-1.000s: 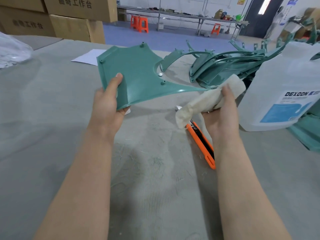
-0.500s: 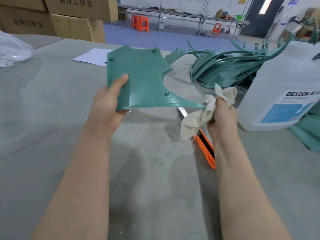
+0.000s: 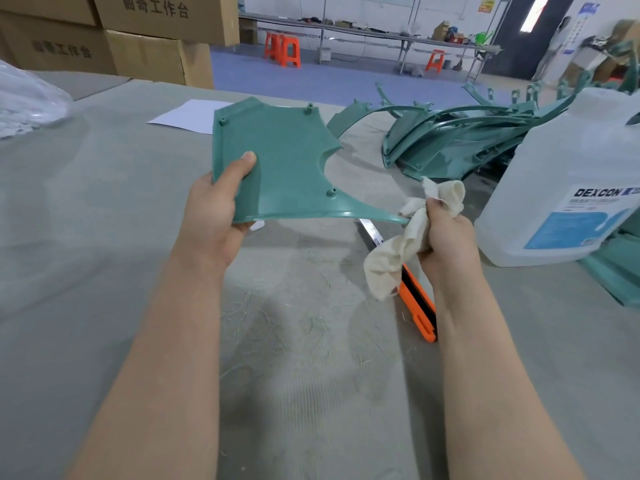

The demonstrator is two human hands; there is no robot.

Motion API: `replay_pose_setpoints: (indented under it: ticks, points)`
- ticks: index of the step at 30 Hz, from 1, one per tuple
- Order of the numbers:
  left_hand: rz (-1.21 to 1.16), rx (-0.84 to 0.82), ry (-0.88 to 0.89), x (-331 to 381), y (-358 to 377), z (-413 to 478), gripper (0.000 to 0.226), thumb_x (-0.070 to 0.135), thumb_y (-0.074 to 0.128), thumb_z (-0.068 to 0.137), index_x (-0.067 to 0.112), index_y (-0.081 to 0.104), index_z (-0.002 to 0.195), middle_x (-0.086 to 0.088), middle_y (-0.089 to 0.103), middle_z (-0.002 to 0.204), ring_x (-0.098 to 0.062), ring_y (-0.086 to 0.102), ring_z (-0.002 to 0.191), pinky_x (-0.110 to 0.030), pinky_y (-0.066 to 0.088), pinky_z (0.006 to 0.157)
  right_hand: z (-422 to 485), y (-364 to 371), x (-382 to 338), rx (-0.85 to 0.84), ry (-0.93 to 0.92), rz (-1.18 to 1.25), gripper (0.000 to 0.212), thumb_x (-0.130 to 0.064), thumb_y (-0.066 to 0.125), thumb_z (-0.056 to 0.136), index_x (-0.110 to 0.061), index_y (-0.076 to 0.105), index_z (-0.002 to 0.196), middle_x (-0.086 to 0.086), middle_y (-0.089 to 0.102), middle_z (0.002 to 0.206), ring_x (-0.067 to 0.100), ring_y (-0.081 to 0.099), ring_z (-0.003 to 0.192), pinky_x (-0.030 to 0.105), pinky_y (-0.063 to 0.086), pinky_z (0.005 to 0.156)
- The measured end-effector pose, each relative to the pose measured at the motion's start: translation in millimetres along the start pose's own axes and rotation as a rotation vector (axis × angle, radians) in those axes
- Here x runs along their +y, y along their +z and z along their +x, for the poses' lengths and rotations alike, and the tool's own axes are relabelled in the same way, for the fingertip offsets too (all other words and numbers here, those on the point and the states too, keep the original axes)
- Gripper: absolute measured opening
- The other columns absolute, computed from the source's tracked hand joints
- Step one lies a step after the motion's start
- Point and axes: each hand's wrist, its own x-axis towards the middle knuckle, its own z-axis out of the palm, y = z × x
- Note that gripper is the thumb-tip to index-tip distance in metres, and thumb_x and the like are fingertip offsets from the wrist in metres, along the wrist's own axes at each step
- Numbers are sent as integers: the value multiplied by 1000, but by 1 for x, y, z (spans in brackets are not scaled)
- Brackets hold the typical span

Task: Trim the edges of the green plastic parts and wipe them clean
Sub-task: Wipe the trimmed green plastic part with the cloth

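Note:
My left hand [image 3: 214, 216] grips a flat green plastic part [image 3: 280, 161] by its near left corner, thumb on top, and holds it above the table. The part narrows to a thin point at the right. My right hand [image 3: 446, 233] clutches a crumpled cream cloth [image 3: 401, 244] right at that point. An orange utility knife [image 3: 415, 306] with its blade out lies on the table under the cloth.
A pile of green plastic parts [image 3: 460, 140] lies at the back right. A large translucent DEXCON jug [image 3: 568, 188] stands at the right. White paper [image 3: 190, 116] lies behind the held part. Cardboard boxes [image 3: 152, 39] stand at the back left. Plastic shavings litter the grey table [image 3: 86, 237].
The green part has turned and shifted right in my left hand. My right hand has bunched the cloth and dropped from beside the pile to the part's thin tip.

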Motion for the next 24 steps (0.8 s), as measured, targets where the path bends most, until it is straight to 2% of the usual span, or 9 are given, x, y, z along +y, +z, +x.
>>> replay_pose_setpoints:
  ticks: [4,7,11,14,16,18,19,21,24]
  points:
    - [-16,-57,1,1,0,-1,20,22,57,95,12,65,110,-2,74,103,-19,71,93,-33,52,78,5,1,4,90,-64,-158,19,-27,49,99,-22,54,81,5,62,89,21,58,84,32,47,74]
    - [-5,-43,9,0,4,-3,17,23,57,96,14,66,107,0,74,99,-17,71,88,-34,47,78,4,1,2,308,-263,-226,9,-20,48,96,-19,55,91,2,64,96,19,60,89,34,48,82]
    - [-53,7,60,2,4,-1,17,21,57,96,13,66,107,0,74,98,-17,71,90,-31,52,75,-9,2,-13,426,-601,-37,18,-8,45,92,-19,43,106,-19,50,90,-16,53,78,7,39,77]
    - [-25,40,105,-1,8,-2,18,18,57,96,10,66,110,-4,73,106,-20,70,98,-33,56,76,-24,13,-29,341,-685,147,34,-18,45,89,-20,36,122,-20,51,109,-25,50,93,4,38,87]
    - [45,29,146,-4,16,-4,17,18,59,95,12,66,109,-4,73,107,-20,69,100,-35,55,81,-33,25,-33,193,-634,163,48,-33,45,91,-19,34,135,-9,52,132,-9,50,117,10,37,101]
    - [98,-20,180,-8,25,-7,16,19,59,96,15,67,108,-2,73,106,-20,69,101,-37,55,86,-44,43,-26,-27,-548,-22,49,-40,44,99,-15,36,141,-1,49,142,2,47,123,7,35,99]
    - [119,-53,195,-9,28,-9,16,19,59,96,16,67,109,-2,73,106,-20,69,101,-38,55,88,-49,50,-20,-136,-518,-209,48,-37,44,101,-12,37,142,1,51,141,6,49,121,7,37,94]
    - [186,-93,226,-13,33,-10,16,19,59,95,17,67,108,0,74,104,-19,70,99,-39,55,89,-52,59,-7,-273,-480,-506,46,-25,53,98,-8,40,139,6,57,131,20,54,117,23,41,92]
    - [182,-155,219,-16,35,-12,16,18,57,96,17,66,109,1,74,103,-17,69,98,-35,55,85,-43,54,-6,-245,-441,-489,31,-17,62,90,-10,52,118,7,63,114,23,59,102,33,46,86]
